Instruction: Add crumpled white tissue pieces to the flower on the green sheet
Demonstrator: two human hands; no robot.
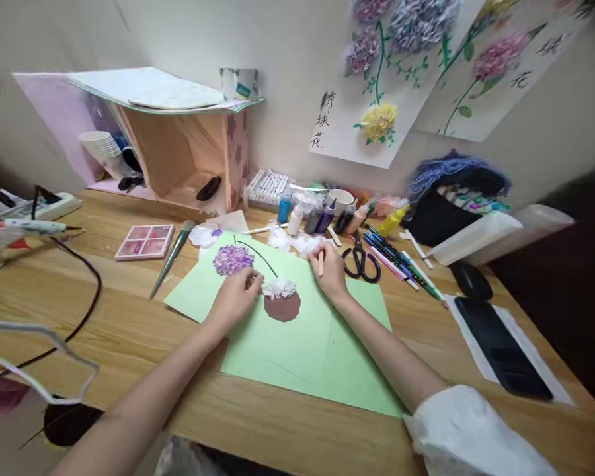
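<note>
A sheet of light green paper (307,360) lies on the desk. It bears a purple crumpled-paper flower (232,260), a dark curved stem (258,254) and a brown round patch (283,309) topped with white crumpled paper (279,287). My left hand (235,295) rests on the sheet between the purple flower and the white paper, fingers loosely bent and apart, nothing seen in them. At the sheet's far edge my right hand (331,276) is closed, with a short pale stick (320,264) showing at its fingers. Its fingertips are beside white paper scraps (306,244).
Black-handled scissors (361,263) and several pens (391,258) lie right of the sheet. Small paint bottles (326,217) line the back. Left are a brush (172,258), a pink palette (145,242) and a glue gun (24,228) with its cord. A phone (503,347) lies far right.
</note>
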